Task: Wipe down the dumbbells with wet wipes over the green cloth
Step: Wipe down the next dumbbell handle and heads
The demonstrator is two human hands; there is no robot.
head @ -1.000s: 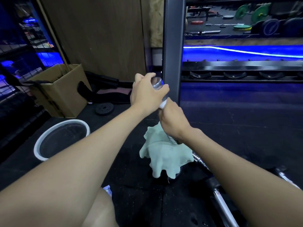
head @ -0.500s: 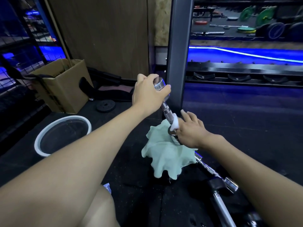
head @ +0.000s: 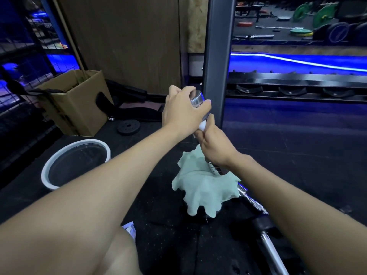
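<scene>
Head view, and both hands are on the chrome dumbbell handle (head: 200, 108), tilted up off the floor. Left hand (head: 183, 114) is wrapped round the top end, fingers curled over the shiny cap. Right hand (head: 215, 144) sits just below it on the shaft, fist closed round the bar with a white wet wipe (head: 203, 125) bunched at the top of the grip, touching the left hand. The bar's knurled lower part (head: 216, 169) pokes out beneath the right hand and comes down onto the green cloth (head: 202, 187), crumpled on the black rubber floor (head: 297, 155). Just right of the cloth, more chrome bars (head: 267, 242) lie on the floor. Off left, a white-rimmed basin (head: 76, 163), a cardboard box (head: 79, 104) behind it, and a small black weight plate (head: 128, 127) nearby.
</scene>
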